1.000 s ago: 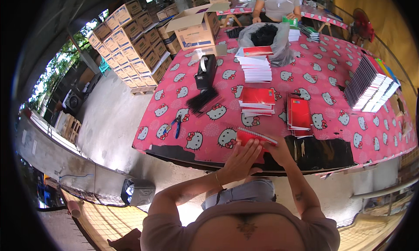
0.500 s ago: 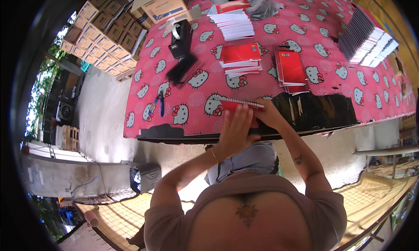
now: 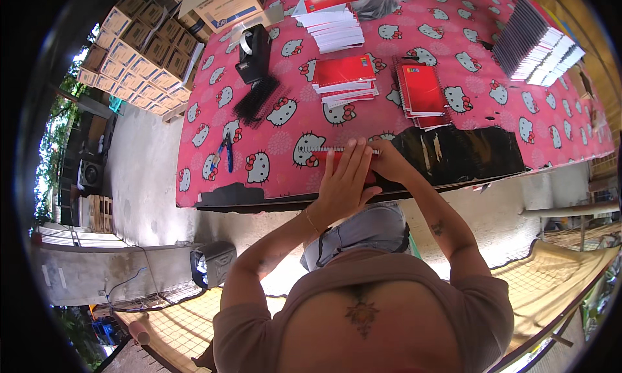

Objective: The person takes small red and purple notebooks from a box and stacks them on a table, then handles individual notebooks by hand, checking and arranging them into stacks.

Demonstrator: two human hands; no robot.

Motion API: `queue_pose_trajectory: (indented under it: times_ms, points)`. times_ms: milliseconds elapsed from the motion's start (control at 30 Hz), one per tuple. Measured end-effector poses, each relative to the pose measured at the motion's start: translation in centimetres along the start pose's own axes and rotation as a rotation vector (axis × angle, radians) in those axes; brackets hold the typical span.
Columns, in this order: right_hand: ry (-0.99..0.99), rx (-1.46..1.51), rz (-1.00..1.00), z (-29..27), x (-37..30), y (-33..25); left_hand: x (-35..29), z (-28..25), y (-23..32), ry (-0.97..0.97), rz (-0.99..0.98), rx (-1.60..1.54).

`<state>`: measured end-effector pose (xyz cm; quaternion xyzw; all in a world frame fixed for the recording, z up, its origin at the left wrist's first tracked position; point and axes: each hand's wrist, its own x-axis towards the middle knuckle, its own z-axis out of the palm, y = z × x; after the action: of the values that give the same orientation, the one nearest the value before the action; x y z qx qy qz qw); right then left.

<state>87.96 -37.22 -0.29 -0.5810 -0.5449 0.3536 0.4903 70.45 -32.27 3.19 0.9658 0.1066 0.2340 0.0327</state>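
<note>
A red spiral notebook (image 3: pixel 321 155) lies near the table's front edge, its coil side facing away from me. My left hand (image 3: pixel 345 184) rests flat on the cover, fingers stretched toward the coil and hiding much of the notebook. At the right end of the coil, my right hand (image 3: pixel 391 163) grips the notebook; its fingertips are partly hidden. Beyond my hands is a stack of red-covered notebooks (image 3: pixel 346 71) with white pages. To its right are red coil-bound notebooks (image 3: pixel 424 91). A pile of black coils (image 3: pixel 257 101) lies to the left.
Blue-handled pliers (image 3: pixel 229 156) lie on the pink patterned tablecloth (image 3: pixel 285 172). A black tape dispenser (image 3: pixel 254 52) stands farther back. Unbound notebooks (image 3: pixel 334 33) are piled at the far side, bound ones (image 3: pixel 534 46) at far right. Cardboard boxes (image 3: pixel 139 62) are stacked beyond the table's left side.
The notebook has turned from slightly slanted to nearly level with the table edge. My left hand has moved up over its coil edge. The view has shifted slightly.
</note>
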Motion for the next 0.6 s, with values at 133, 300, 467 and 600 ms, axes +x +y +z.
queue_pose_trajectory:
  times_ms: [133, 300, 467, 600]
  points:
    - [0.020, -0.056, -0.070, -0.8, -0.6, -2.2, 2.6, -1.2, -1.9, 0.087, -0.093, -0.025]
    - [0.053, 0.088, -0.105, -3.7, -2.2, -2.4, 3.4, -0.9, -2.6, 0.217, -0.025, -0.128]
    - [0.078, 0.123, -0.047, -5.1, -2.1, -1.6, 3.7, -0.5, -2.9, 0.205, -0.007, -0.150]
    - [0.087, -0.099, -0.210, -4.8, -1.9, -3.3, 3.6, -1.4, -3.3, 0.130, -0.052, -0.214]
